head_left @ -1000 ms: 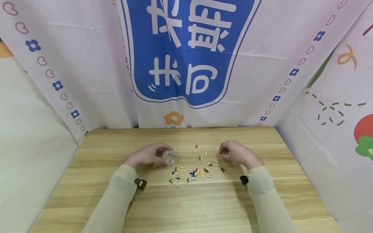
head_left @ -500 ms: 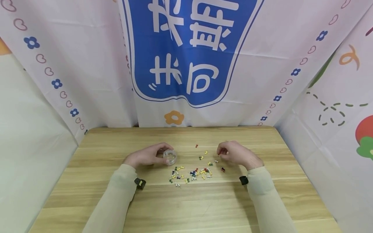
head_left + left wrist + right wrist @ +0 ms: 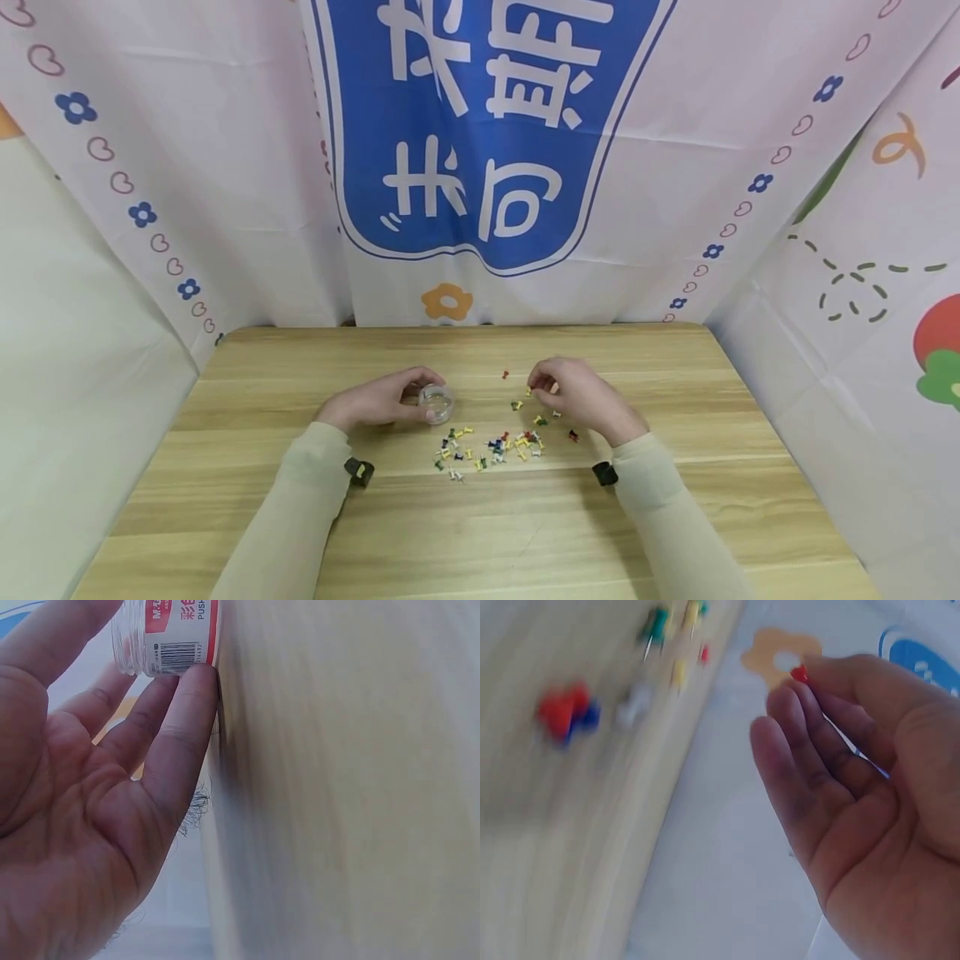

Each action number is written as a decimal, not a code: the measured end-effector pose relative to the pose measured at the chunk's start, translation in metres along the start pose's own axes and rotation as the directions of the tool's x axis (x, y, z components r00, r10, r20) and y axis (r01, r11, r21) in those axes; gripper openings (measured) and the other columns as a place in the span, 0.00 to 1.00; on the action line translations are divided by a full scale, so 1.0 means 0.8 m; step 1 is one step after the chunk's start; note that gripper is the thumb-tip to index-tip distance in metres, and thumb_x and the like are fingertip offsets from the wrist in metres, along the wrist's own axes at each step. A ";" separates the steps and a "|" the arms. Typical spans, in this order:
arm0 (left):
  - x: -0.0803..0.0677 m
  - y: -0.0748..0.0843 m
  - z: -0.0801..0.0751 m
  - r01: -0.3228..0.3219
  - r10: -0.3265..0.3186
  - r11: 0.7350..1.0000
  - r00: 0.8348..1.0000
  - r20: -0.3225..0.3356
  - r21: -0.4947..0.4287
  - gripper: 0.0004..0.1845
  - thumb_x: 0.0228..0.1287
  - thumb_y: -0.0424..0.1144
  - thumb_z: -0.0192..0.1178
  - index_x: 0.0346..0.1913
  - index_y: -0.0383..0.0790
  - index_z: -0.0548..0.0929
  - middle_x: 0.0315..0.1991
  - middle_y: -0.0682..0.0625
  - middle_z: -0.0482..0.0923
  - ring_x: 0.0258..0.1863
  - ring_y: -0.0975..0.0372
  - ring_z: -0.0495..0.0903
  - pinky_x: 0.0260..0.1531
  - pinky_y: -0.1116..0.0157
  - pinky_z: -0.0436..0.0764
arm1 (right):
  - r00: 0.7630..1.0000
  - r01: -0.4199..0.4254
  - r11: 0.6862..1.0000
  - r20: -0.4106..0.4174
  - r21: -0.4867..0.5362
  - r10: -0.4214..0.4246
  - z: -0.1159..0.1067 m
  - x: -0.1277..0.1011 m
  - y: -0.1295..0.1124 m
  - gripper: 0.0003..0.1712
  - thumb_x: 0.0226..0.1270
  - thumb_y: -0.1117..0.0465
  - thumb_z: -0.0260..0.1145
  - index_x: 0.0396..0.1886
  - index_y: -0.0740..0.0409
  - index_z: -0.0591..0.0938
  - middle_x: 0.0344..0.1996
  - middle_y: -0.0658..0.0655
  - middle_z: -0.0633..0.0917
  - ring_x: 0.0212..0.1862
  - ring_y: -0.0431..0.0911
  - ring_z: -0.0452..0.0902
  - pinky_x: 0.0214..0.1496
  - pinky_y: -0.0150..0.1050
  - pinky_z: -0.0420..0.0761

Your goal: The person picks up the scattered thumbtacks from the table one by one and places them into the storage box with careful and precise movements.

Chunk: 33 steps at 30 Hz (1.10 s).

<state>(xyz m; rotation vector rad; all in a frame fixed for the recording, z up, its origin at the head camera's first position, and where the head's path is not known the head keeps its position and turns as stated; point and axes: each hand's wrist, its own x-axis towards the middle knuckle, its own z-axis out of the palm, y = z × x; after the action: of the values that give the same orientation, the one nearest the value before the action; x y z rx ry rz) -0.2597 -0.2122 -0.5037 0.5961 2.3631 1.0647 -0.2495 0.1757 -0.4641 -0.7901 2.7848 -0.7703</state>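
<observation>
While the left hand [image 3: 375,404] curls its fingers [image 3: 176,727] round a small clear jar [image 3: 437,403], steadying it upright on the counter [image 3: 480,533], the right hand [image 3: 573,398] hangs just above the scattered pins [image 3: 491,446] with a red pin [image 3: 799,673] pinched between thumb and fingertips, the other fingers loosely bent. Seen from the head view, the jar stands at about nine o'clock from the right hand, a little apart from it, and the main heap of pins lies at roughly five o'clock from the jar, touching nothing but the wood. A few strays sit at the heap's far edge, and one red stray [image 3: 506,376] lies alone at about twelve o'clock from the heap. The jar looks nearly empty, though its clear wall and small size make the contents hard to read. Judging by that, the gathering has hardly begun: one pin is in hand and not yet in the jar, while dozens remain loose on the counter. The left wrist view shows the jar's red label [image 3: 184,616] and barcode, with its base flat on the wood.
</observation>
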 end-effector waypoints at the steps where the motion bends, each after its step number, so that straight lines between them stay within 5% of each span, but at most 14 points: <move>1: 0.000 0.001 0.000 0.003 -0.003 1.000 1.000 -0.003 0.003 0.31 0.82 0.47 0.77 0.80 0.47 0.79 0.77 0.41 0.82 0.81 0.40 0.78 0.87 0.34 0.74 | 1.000 0.011 1.000 -0.005 0.010 -0.011 0.002 0.001 -0.004 0.06 0.85 0.64 0.74 0.53 0.59 0.93 0.46 0.51 0.95 0.49 0.41 0.90 0.58 0.45 0.94; 12: -0.005 0.027 0.004 0.029 -0.023 0.994 0.998 -0.055 0.108 0.28 0.81 0.47 0.78 0.76 0.46 0.82 0.72 0.42 0.86 0.74 0.44 0.83 0.81 0.36 0.81 | 0.998 0.064 0.997 -0.014 0.039 -0.063 0.013 0.004 -0.035 0.06 0.84 0.66 0.76 0.53 0.60 0.94 0.45 0.51 0.95 0.49 0.40 0.90 0.57 0.41 0.93; 33: -0.003 0.022 0.006 0.011 -0.010 0.997 1.000 -0.018 0.070 0.29 0.83 0.45 0.77 0.77 0.42 0.80 0.74 0.41 0.85 0.77 0.44 0.83 0.83 0.37 0.80 | 1.000 0.013 0.995 -0.021 0.103 -0.011 0.054 0.045 -0.113 0.06 0.84 0.66 0.76 0.54 0.60 0.93 0.47 0.54 0.95 0.49 0.44 0.91 0.58 0.42 0.94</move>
<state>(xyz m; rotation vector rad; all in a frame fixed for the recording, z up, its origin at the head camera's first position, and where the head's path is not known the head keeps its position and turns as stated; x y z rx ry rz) -0.2512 -0.2001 -0.4921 0.6005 2.4252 0.9898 -0.2276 0.0723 -0.4547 -0.7853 2.7347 -0.9207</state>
